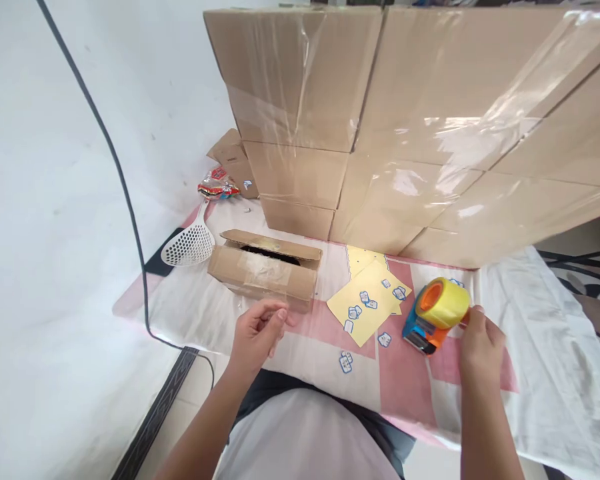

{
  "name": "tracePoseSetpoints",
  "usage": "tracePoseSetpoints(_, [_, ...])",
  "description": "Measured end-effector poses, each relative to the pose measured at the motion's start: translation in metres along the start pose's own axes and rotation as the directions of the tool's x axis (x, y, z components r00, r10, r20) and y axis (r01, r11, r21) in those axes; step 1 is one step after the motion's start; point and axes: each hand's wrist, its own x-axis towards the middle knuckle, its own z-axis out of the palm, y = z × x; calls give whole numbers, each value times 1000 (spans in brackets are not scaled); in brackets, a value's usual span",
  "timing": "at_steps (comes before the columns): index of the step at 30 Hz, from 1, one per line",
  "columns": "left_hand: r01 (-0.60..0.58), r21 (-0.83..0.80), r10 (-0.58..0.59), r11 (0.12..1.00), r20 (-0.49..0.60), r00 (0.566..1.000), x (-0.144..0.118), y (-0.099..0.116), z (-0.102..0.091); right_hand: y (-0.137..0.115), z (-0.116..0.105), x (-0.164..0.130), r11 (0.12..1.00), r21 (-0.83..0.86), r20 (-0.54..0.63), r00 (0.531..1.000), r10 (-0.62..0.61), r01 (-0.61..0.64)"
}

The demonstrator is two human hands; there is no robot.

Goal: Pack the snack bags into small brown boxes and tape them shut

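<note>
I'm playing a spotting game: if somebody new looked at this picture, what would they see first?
Probably the big wall of cardboard boxes, stretching across the top of the picture toward the right. Next might be the bright yellow roll of tape on its orange and blue holder, in the right hand. Then the small box, just beyond the left hand.

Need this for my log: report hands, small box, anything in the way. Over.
Right hand gripping tape dispenser. Left hand near small box, grip unclear. Box taped, gap showing on top. Yellow sheets between box and dispenser.
</note>
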Motion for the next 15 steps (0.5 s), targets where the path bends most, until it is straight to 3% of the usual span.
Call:
tracePoseSetpoints(1, [3,-4,-3,1000,6,1000,-2,1,-2,-6,-4,-3,996,-76,-126,991,-47,38])
tracePoseSetpoints(3, [23,4,-24,1000,33,999,-6,3,-6,-29,-6,-17,968,-187,-338,914,-224,168])
tracePoseSetpoints(4, [38,21,-39,999,59,998,-9,4,-6,-46,-4,-28,935,-196,-337,875,-346,294])
tracePoseSetpoints(5, [47,47,-51,998,90,995,-11,5,-6,-65,0,-42,887,-126,-238,855,-461,444])
tracePoseSetpoints(6, [50,82,-60,995,127,990,-14,6,-5,-85,6,-57,840,39,-45,841,-539,541])
tracePoseSetpoints(7, [44,124,-64,991,166,984,-18,8,-4,-105,13,-73,790,194,205,763,-612,581])
tracePoseSetpoints(8, [21,167,-56,986,203,978,-21,9,-1,-124,21,-88,715,309,394,599,-697,628])
tracePoseSetpoints(9, [-14,209,-36,978,233,972,-24,11,1,-141,29,-102,659,369,522,440,-731,656])
tracePoseSetpoints(11, [-94,282,15,955,270,963,-28,13,5,-165,43,-121,556,447,627,198,-753,700])
tracePoseSetpoints(13, [-151,325,58,933,278,959,-29,15,6,-176,54,-129,485,476,649,79,-757,734])
tracePoseSetpoints(15, [-127,318,46,940,250,967,-27,16,6,-178,60,-129,427,480,642,25,-766,766])
